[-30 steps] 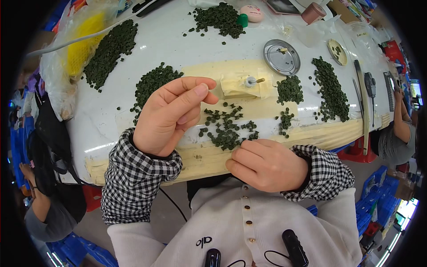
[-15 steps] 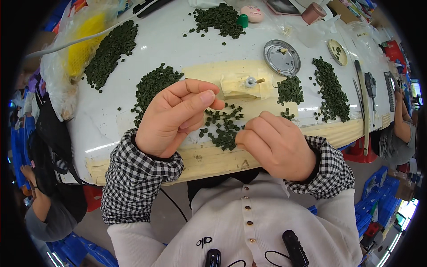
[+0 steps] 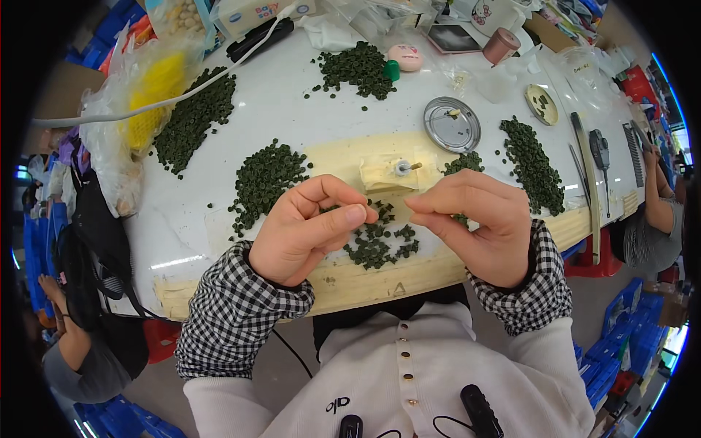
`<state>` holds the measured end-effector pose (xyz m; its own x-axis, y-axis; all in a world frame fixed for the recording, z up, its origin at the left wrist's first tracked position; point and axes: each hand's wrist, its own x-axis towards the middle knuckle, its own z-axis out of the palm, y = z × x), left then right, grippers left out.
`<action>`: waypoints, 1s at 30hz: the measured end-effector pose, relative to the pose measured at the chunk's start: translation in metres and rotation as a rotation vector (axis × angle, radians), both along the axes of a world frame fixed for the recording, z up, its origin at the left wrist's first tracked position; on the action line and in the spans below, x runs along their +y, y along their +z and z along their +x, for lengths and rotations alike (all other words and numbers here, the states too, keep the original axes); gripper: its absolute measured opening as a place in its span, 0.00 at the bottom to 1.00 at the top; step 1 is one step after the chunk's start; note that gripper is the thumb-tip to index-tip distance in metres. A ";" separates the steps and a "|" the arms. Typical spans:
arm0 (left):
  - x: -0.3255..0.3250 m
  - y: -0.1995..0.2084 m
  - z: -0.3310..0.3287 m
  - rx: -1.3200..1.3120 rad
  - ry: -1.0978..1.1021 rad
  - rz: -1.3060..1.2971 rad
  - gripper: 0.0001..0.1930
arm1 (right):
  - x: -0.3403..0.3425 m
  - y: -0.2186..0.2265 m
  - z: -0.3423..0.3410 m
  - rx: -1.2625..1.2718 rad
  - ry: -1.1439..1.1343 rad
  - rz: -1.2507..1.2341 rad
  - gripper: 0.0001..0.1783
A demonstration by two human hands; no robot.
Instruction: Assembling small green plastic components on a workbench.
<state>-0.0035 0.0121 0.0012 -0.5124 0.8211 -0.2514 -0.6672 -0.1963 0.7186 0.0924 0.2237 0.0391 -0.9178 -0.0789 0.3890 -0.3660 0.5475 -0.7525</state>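
My left hand is closed in a pinch, thumb against the fingers; whatever is between the tips is too small to make out. Facing it across a narrow gap, my right hand also pinches, and its fingertips hide anything they hold. Both hover over a loose heap of small dark green pieces, some star-shaped, on a yellowish taped strip of the white table. Just beyond the hands stands a tape-covered block with a grey fitting and a short brown peg sticking out sideways.
More dark green heaps lie left, far left, far back and right. A round metal lid sits behind the block. A white cable crosses the left, and a long strip lies at right. People sit at both sides.
My right hand has lifted from the heap and turned, its fingertips now facing the left hand's. The left hand remains pinched. The whole view has shifted, showing more of the table's far side.
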 end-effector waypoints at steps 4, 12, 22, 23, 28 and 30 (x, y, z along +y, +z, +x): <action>0.001 0.002 0.000 -0.038 -0.001 0.064 0.04 | 0.004 -0.004 -0.007 -0.079 0.051 -0.220 0.12; 0.014 0.014 0.006 0.048 0.108 0.023 0.09 | 0.005 -0.005 -0.009 -0.376 0.122 -0.783 0.11; 0.011 0.003 0.008 -0.032 0.092 0.073 0.10 | 0.001 -0.009 -0.008 -0.411 0.122 -0.759 0.08; 0.011 0.004 0.009 -0.033 0.090 0.072 0.09 | 0.001 -0.008 -0.007 -0.393 0.112 -0.724 0.08; 0.011 0.004 0.011 0.024 0.109 0.045 0.08 | -0.001 -0.015 -0.009 -0.280 0.110 -0.657 0.09; 0.012 0.003 0.011 0.036 0.116 0.047 0.07 | 0.000 -0.016 -0.011 -0.259 0.113 -0.584 0.09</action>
<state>0.0078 0.0239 0.0040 -0.6124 0.7665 -0.1935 -0.6118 -0.3046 0.7300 0.0817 0.2241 0.0236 -0.9862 -0.0229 0.1640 -0.1639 -0.0096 -0.9864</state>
